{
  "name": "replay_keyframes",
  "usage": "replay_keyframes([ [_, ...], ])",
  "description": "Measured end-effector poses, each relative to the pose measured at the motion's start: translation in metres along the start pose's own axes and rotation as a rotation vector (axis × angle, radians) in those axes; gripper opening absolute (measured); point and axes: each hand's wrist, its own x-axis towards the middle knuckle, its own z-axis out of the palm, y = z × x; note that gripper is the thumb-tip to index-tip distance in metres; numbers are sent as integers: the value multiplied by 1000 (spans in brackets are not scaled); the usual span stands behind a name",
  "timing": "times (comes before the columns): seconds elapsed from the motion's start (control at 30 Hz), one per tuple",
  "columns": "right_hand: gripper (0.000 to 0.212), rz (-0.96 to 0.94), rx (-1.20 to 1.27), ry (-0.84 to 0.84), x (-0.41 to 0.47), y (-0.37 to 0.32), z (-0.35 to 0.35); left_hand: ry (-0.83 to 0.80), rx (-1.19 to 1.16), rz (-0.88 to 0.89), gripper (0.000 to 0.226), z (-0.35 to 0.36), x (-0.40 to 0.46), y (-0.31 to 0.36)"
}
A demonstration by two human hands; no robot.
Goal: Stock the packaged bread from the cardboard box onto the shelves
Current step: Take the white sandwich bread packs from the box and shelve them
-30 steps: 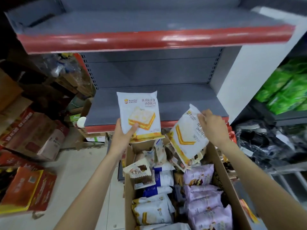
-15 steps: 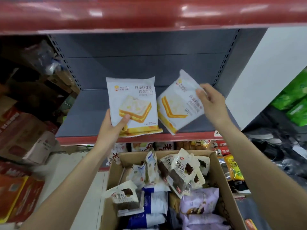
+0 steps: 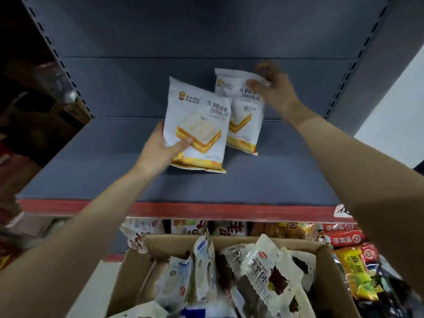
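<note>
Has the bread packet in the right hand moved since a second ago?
Yes. The right-hand packet has gone from above the cardboard box, forward past the shelf's red front edge, toward the shelf's back panel.

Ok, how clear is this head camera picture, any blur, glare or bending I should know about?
Head view: the right hand is motion-blurred at the fingers, the left hand sharper; print on the front bread packet is readable, the rear packet softer; the boxed packets are smeared; wide-angle bending splays the shelf uprights; no strong glare, dim left edge.
</note>
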Motion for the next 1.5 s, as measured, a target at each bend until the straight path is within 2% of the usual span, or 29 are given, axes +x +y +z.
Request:
replay_keyframes([
  [0.07,50,45,211,-99,-5,11,-7,7,46,-28,49,0,6,-6],
  [0.1,55,50,222,-162,-7,16,-12,5,50,-44,51,1,8,-8],
  [0.2,50,26,1,-289,-10,26,-24,2,40,-65,52,5,13,-11],
  [0.4,44,-73,-164,123,11,23,-4,44,9,-70,50,13,22,-14],
  [0.5,56,60,-62,217,20,26,12,63,-23,-78,49,19,28,-16],
  [0.57,54,183,49,271,19,32,17,69,-27,-85,48,24,34,-17],
  [0.63,48,214,123,297,7,37,18,65,-30,-88,48,31,43,-18],
  [0.7,41,185,154,230,-12,40,19,58,-19,-85,51,41,55,-17],
  [0.8,35,139,135,16,-37,46,25,51,13,-50,54,59,71,-12],
  [0.9,50,109,84,-145,-45,46,31,74,172,-51,55,75,83,-5],
  [1.0,67,101,-40,-215,-49,40,32,68,435,-143,73,78,94,-4],
  [1.07,72,95,-93,-237,-56,38,31,57,479,-206,91,74,95,-2],
  [1.13,70,55,-165,-211,-67,34,30,76,456,-214,95,67,87,1],
  [1.2,63,-40,-220,-140,-83,26,29,110,389,-183,82,57,70,7],
  [1.3,48,-176,-295,-42,-116,3,29,156,231,-110,40,42,32,19],
  [1.37,36,-251,-336,45,-142,-17,31,167,244,-35,21,31,3,29],
  [1.5,19,-405,-454,243,-199,-53,35,151,218,176,20,8,-60,43],
])
